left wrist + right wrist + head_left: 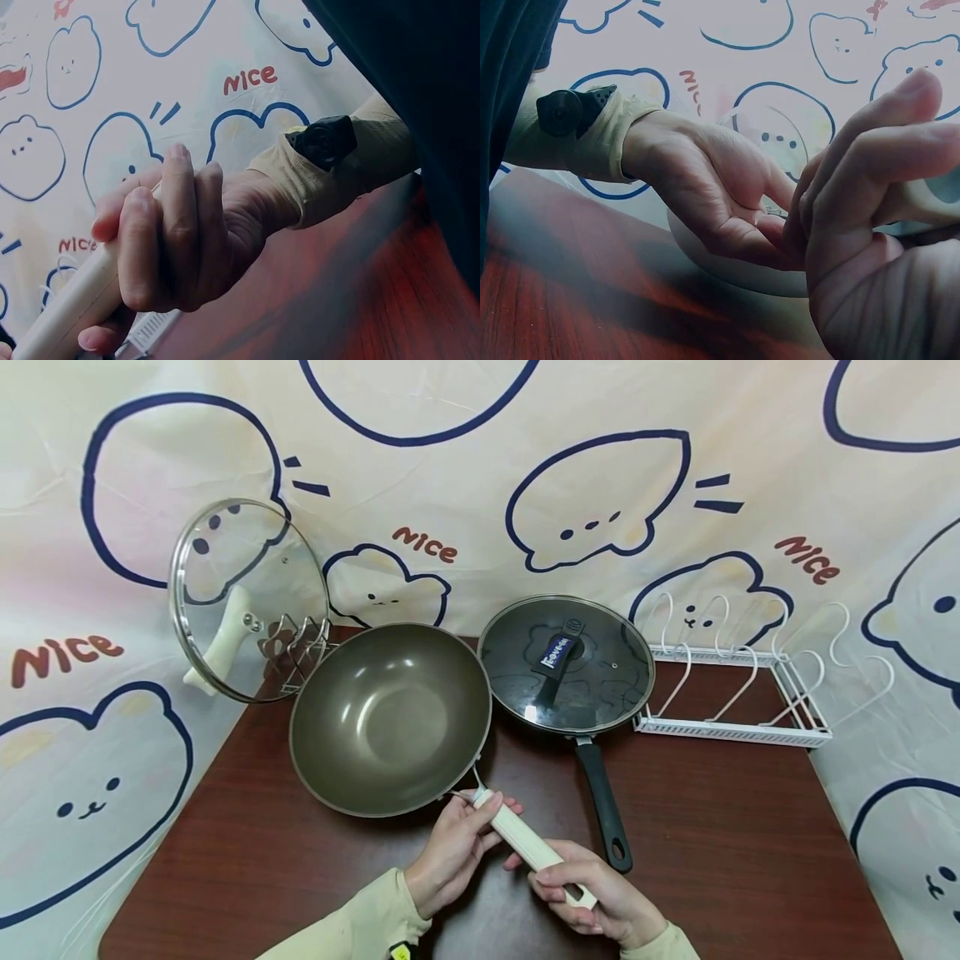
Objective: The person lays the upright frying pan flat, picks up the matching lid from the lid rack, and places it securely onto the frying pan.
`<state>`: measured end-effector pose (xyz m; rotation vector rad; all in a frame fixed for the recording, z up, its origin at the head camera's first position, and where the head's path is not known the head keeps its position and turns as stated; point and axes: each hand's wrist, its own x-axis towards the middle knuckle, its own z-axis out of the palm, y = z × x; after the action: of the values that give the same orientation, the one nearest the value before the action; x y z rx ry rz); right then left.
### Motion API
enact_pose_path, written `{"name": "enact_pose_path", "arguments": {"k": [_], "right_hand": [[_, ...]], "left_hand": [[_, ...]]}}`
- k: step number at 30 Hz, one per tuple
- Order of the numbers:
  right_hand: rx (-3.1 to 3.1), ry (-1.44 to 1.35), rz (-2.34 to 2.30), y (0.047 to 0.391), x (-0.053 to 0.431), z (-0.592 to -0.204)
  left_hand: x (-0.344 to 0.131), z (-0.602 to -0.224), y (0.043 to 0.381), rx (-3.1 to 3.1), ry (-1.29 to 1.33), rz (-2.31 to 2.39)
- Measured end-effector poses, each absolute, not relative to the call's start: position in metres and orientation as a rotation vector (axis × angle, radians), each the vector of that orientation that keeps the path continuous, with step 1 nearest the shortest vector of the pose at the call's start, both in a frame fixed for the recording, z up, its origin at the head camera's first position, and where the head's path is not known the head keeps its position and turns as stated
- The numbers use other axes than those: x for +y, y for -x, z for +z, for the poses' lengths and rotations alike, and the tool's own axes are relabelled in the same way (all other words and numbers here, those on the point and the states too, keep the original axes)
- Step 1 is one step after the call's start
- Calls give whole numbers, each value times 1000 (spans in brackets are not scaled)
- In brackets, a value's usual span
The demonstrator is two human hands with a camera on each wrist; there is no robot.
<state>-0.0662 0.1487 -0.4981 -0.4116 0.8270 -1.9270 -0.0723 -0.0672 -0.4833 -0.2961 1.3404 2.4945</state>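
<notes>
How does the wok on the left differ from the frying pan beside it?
The wok is uncovered, its brownish inside showing; the frying pan wears a glass lid.
The wok's cream handle contrasts with the frying pan's black handle.
The left hand and right hand grip the wok's handle; neither holds the frying pan's.
Both are round, each with one long handle.

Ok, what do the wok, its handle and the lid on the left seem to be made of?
Wok: probably coated metal; smooth brown inside with soft highlights.
Handle: likely plastic; even cream colour.
Lid: probably glass; the printed backdrop shows through, and its shiny rim looks metal.
</notes>
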Motion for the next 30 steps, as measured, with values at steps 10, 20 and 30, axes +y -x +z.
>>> {"name": "enact_pose_path", "arguments": {"k": [10,20,30], "right_hand": [[787,410,-1926,68,149,-499],[757,418,-1924,69,147,-502],[727,421,-1926,70,146,-503]], "left_hand": [[-67,-484,71,1335,324,2498],[-67,-485,71,1345,349,2491],[-66,-485,73,1349,386,2493]]}}
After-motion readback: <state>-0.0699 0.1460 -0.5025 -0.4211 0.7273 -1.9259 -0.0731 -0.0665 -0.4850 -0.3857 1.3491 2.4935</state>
